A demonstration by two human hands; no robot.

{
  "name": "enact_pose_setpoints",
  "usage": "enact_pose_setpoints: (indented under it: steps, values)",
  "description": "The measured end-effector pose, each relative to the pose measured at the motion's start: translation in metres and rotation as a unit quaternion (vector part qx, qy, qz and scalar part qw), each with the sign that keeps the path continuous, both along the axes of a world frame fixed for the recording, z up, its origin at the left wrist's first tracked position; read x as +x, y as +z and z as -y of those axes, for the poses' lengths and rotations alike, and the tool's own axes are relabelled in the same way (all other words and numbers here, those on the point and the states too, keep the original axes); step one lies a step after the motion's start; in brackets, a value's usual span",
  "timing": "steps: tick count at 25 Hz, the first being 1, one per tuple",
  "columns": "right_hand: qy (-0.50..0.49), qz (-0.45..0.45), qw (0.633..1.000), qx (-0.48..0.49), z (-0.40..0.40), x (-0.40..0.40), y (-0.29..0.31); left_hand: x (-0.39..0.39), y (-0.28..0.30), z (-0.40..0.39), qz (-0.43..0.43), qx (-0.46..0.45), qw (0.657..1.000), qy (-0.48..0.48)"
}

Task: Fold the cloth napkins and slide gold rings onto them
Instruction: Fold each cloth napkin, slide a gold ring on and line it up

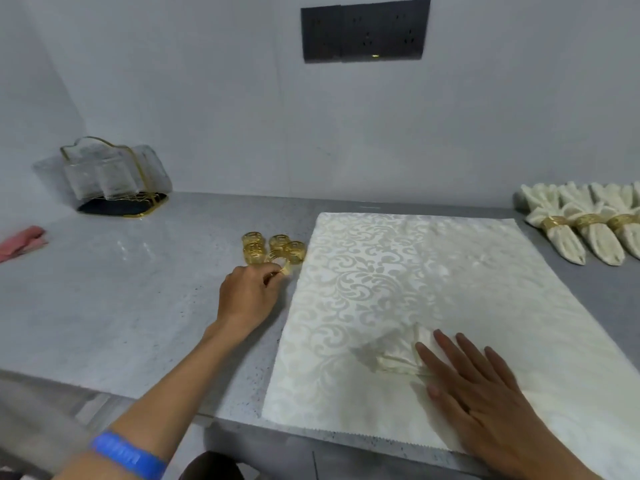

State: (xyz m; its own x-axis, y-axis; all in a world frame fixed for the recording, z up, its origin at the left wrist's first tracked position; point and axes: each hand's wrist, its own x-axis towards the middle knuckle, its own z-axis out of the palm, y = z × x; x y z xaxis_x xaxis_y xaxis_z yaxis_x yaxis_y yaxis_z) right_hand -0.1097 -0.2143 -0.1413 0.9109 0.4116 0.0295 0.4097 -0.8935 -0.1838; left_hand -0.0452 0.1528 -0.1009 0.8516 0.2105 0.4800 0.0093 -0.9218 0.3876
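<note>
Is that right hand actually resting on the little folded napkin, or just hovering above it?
Touching. The head view shows the right hand lying flat with its straight fingers pressed over one end of the folded napkin, no gap visible between them.

A pale grey speckled tabletop (138, 306) runs across the view, its front edge near the bottom; a plain light grey wall (207, 98) rises behind it; high on that wall sits a dark rectangular outlet panel (365, 30) with a small green light at its lower edge; at the back left, against the wall, stands a clear ribbed holder with gold trim (107, 173) on a dark, gold-edged base; at the far left edge lies a folded pink cloth (21, 242); a blue wristband (130, 457) shows at the bottom left.
</note>
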Motion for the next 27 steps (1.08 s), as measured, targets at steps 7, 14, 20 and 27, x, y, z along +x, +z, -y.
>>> enact_pose_setpoints:
  steps: [7, 14, 20, 27]
  values:
    - [0.027, -0.033, 0.999, 0.019, 0.001, 0.002, 0.005, -0.045, -0.003, 0.19, 0.046, 0.016, 0.954, -0.294]
    - [-0.077, -0.081, 0.908, 0.404, 0.009, 0.005, 0.009, -0.043, -0.033, 0.189, 0.063, 0.1, 0.953, -0.28]
    - [0.031, 0.072, 0.97, 0.23, 0.011, 0.018, 0.017, -0.044, -0.032, 0.191, 0.073, 0.154, 0.937, -0.305]
    - [0.044, 0.093, 0.951, 0.292, 0.019, 0.025, 0.033, -0.05, -0.024, 0.191, 0.01, 0.073, 0.949, -0.307]
